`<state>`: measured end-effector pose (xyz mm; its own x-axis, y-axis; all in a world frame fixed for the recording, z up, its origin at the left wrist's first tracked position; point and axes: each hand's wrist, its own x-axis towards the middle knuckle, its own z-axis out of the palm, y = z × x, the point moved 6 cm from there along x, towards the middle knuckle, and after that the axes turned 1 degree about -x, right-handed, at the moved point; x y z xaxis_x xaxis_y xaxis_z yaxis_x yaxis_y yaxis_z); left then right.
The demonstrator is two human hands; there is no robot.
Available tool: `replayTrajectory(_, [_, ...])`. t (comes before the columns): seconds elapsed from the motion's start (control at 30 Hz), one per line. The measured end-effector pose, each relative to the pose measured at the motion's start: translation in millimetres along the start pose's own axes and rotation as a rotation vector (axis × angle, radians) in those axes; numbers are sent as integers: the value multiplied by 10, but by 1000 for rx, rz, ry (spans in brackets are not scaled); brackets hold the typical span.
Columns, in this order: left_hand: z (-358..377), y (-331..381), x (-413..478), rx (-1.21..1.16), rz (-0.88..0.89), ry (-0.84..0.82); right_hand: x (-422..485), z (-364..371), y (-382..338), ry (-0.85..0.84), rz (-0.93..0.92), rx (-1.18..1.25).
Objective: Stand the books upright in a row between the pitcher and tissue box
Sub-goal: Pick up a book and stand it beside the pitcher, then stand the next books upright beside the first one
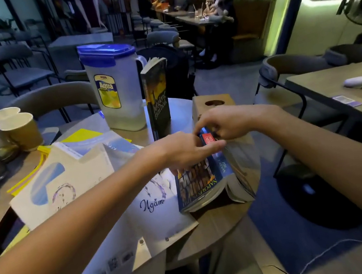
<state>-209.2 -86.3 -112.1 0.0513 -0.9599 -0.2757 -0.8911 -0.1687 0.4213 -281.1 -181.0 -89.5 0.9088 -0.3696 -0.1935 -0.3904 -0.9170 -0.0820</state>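
The blue Napoleon Hill book (202, 182) lies flat, long axis 12-to-6; left hand (183, 151) and right hand (227, 121) pinch its far end. Tissue box (206, 109) at 12, upright book (157, 100) and pitcher (115, 88) at 11.

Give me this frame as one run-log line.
stage: second book being picked up | dark book: upright beside pitcher | blue book: flat, by tissue box | left hand, right hand: on blue book's far end

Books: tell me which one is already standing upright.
The dark book right of the pitcher stands upright. The blue book lies flat under both hands, and another book beside it is also down.
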Motion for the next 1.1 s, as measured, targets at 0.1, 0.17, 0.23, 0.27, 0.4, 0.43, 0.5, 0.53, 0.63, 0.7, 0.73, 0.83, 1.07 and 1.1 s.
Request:
replayTrajectory(0.1, [122, 17, 29, -113, -73, -13, -33, 32, -19, -21, -7, 6])
replayTrajectory(0.17, [174, 38, 63, -72, -85, -2, -25, 36, -15, -3, -26, -12])
replayTrajectory(0.23, [234, 46, 81, -88, -113, -22, -20, 56, -10, 1, -45, -46])
replayTrajectory(0.27, [260, 52, 81, -142, -126, -40, -30, 54, -18, 4, -52, -59])
replayTrajectory(0.4, [147, 101, 21, -279, -50, 61, -135, -81, 15, 63, -46, -32])
replayTrajectory(0.43, [60, 109, -4, -253, -11, 125, -163, -138, 53, 83, -24, -15])
replayTrajectory(0.5, [-151, 109, -70, -107, 58, 252, -212, -269, 104, 125, -1, 32])
replayTrajectory(0.53, [-244, 96, -102, -59, 84, 287, -227, -334, 115, 141, 1, 66])
replayTrajectory(0.63, [-468, 22, -187, -83, 138, 285, -264, -493, 113, 179, 15, 111])
replayTrajectory(0.7, [-605, -44, -248, -57, 161, 313, -273, -548, 119, 215, 17, 116])
replayTrajectory(0.73, [-651, -83, -271, -9, 173, 324, -271, -547, 127, 226, 21, 130])
replayTrajectory(0.83, [-606, -240, -284, 90, 167, 225, -229, -435, 138, 201, 27, 136])
replayTrajectory(1.07, [-404, -368, -218, 160, 145, 122, -159, -187, 211, 139, 43, 68])
replayTrajectory(1.1, [-390, -356, -206, 189, 155, 124, -175, -164, 230, 122, 54, 71])
